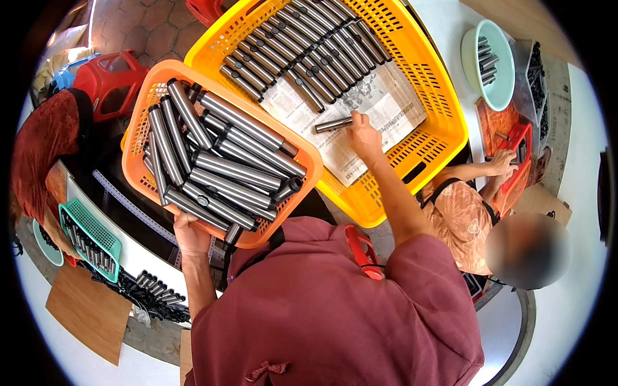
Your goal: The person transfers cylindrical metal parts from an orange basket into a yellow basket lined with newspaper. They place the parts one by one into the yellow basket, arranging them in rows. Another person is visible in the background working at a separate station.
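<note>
Metal tube (333,125), silvery with dark ends, one: above or on printed paper (399,96) inside a large yellow basket (449,128); contact with the paper cannot be told. Right hand (365,138): fingers closed around the tube's right end. Laid tubes (315,80), many, same kind: side by side in two slanting rows toward the far part of the yellow basket, some bearing a round dark spot. Orange basket (313,164), one: just left of and overlapping the yellow basket, filled with loose tubes (235,170) lying at mixed angles. Left hand (192,238): fingers curled on the orange basket's near-left edge, tips partly hidden. Outward, left: red stool (106,87); green basket (114,248) of smaller tubes, near a pile of black parts (151,303); person in a rust-coloured garment (45,151). Outward, right: pale green bowl (505,77) holding short tubes, on a white worktop (454,32); co-worker in an orange patterned shirt (460,219), hands (502,163) together at a red tray (515,183).
</note>
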`<control>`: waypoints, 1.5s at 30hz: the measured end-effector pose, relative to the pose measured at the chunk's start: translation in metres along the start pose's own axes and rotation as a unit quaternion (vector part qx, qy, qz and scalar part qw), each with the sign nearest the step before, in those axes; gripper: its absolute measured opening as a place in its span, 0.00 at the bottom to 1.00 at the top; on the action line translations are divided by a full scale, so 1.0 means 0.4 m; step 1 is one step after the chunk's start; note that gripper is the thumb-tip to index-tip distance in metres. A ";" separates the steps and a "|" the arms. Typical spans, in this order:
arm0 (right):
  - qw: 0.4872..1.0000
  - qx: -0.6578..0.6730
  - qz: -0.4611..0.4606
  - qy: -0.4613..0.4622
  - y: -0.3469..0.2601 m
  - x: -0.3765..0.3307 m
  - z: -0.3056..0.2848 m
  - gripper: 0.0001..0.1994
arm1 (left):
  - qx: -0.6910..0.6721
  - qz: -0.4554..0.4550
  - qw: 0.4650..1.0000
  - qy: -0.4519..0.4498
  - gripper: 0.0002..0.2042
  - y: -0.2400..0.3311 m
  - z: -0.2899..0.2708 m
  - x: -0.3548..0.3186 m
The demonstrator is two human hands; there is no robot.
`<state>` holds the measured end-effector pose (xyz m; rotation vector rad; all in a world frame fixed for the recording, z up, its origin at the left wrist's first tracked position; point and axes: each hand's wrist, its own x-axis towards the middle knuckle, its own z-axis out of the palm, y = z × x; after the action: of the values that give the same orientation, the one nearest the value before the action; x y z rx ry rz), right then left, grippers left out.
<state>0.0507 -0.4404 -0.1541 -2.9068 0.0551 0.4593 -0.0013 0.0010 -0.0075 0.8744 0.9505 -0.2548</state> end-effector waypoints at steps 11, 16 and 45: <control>0.938 -0.073 -0.238 -0.242 -0.015 0.126 -0.035 0.11 | -0.009 0.010 1.000 -0.002 0.22 0.001 0.015 -0.004; 0.966 0.042 -0.146 -0.210 -0.155 0.143 -0.032 0.11 | -0.005 0.013 1.000 0.022 0.21 -0.004 0.016 -0.002; 0.991 0.017 -0.066 -0.116 -0.254 0.211 0.046 0.07 | 0.013 0.016 1.000 0.004 0.22 -0.008 -0.004 -0.006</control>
<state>0.1321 -0.3376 -0.1781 -2.7808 -0.1614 0.7583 -0.0052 -0.0003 -0.0078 0.9144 0.9423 -0.2377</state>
